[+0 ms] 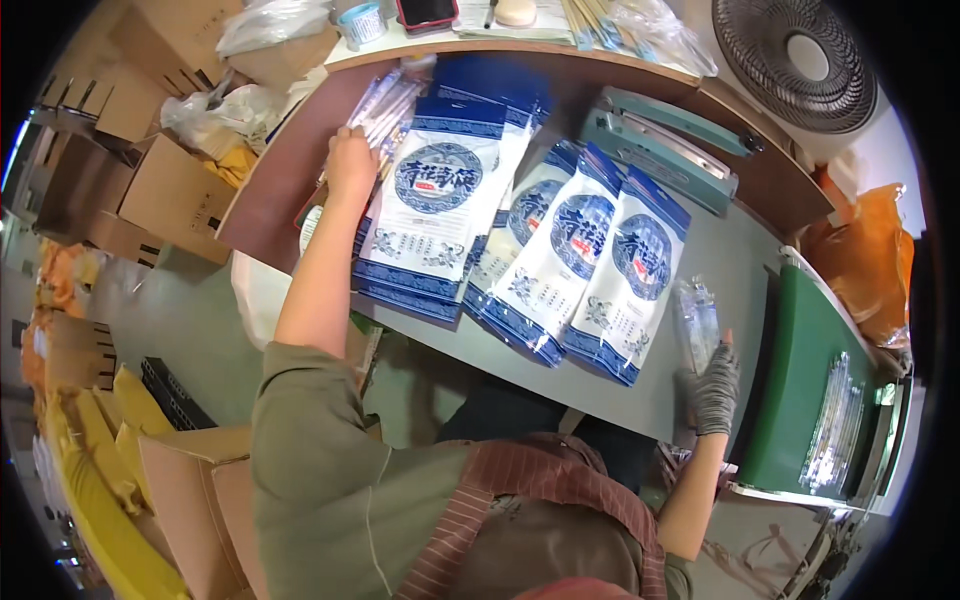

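1. Currently, a clear bundle of chopsticks [385, 105] is grasped by the bare left hand [350, 160] beside the stacked blue-and-white pouches [430, 200].
2. A clear sleeve [697, 320] is gripped by the gloved right hand [712, 385] on the grey table [720, 250].
3. Filling seems underway; a pouch mouth probably needs opening next.

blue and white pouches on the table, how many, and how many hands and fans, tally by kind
blue and white pouches: at least 5 showing, stacked ones hidden
hands: 2, bare left hand, gloved right hand
fan: 1
total: 8
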Motion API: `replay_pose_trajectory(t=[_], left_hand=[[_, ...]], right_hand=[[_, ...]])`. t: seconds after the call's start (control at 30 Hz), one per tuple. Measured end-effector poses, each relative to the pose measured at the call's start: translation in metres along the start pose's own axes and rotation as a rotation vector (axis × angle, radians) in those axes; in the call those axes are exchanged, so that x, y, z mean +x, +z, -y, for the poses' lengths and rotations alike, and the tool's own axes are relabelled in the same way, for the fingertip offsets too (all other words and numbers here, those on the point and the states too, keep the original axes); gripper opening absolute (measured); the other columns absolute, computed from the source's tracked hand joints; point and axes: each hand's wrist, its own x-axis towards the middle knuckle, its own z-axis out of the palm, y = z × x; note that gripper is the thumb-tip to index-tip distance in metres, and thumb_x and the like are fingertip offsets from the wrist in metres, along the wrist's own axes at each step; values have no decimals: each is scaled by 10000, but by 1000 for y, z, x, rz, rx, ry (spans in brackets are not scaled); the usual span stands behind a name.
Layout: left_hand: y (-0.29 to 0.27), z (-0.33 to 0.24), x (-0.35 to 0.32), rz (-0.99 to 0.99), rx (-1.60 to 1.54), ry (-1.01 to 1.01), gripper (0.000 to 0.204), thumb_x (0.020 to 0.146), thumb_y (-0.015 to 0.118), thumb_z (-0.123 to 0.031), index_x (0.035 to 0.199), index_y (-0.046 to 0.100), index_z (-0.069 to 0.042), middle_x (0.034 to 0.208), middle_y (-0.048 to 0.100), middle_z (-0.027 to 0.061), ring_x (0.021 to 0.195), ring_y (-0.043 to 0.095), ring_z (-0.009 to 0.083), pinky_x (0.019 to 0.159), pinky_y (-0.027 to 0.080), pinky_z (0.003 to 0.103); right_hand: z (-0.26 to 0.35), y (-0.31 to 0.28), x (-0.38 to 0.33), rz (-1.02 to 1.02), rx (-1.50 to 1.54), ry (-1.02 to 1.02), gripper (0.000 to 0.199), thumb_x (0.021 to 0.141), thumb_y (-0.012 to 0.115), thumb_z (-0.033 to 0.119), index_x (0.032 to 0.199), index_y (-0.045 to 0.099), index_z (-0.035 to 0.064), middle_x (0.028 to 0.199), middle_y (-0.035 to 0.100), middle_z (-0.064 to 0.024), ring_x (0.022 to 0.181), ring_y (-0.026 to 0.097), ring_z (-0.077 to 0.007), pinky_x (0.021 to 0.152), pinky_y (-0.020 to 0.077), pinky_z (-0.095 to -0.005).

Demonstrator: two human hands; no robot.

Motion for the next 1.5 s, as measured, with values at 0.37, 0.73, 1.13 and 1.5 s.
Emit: replay_pose_trajectory(t=[0.37, 0.73, 1.13, 1.5], left_hand=[[-10, 0, 47, 314, 12, -122, 267, 906, 549, -228, 1066, 586, -17, 985, 649, 217, 934, 630, 373, 792, 488, 491], [-3, -5, 37, 318, -9, -25, 337, 867, 593, -322, 966, 627, -2, 983, 662, 201, 948, 626, 376, 816, 484, 478], [-123, -273, -194, 948, -1291, -44, 256, 972, 438, -207, 1003, 563, 15, 926, 617, 174, 821, 607, 294, 739, 479, 386], [-149, -383, -168, 492, -1101, 828, 736, 848, 578, -116, 1455, 165, -68, 1366, 413, 245, 1084, 563, 411, 887, 478, 431]], right_hand=[[-81, 15, 47, 92, 835, 122, 476, 736, 655, 165, 1150, 509, -19, 872, 642, -160, 699, 656, -286, 620, 563, -371], [-30, -2, -35, 576, 2121, 252, 619, 748, 712, 204, 1294, 462, 55, 893, 596, -91, 684, 621, -187, 561, 561, -324], [32, 6, -39, 337, 2065, 190, 454, 734, 690, 194, 1106, 562, -32, 898, 628, -129, 761, 636, -191, 674, 552, -302], [-5, -59, -22, -499, 1298, -298, 230, 785, 748, 110, 976, 634, 52, 798, 637, -12, 666, 609, -94, 556, 483, -223]])
